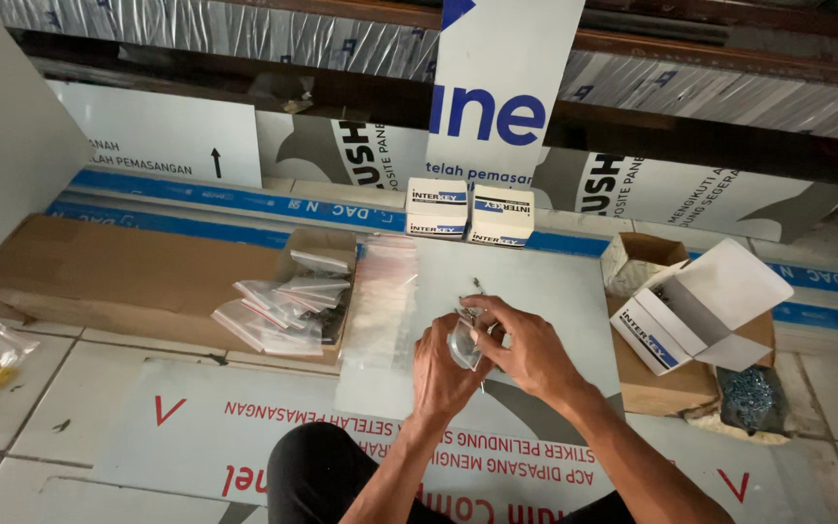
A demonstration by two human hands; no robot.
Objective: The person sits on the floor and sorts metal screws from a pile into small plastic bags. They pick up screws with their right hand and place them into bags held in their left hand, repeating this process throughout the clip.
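You pinch the small clear bag (465,342) between both hands, left hand (441,369) closed beneath, right hand (526,344) curled over its top.

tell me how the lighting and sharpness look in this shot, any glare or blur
Head view: dim, even light, darkest under the top shelf; mild sheen on the grey sheet; the left hand and right hand holding the small clear bag look slightly soft; straight edges bow towards the corners.
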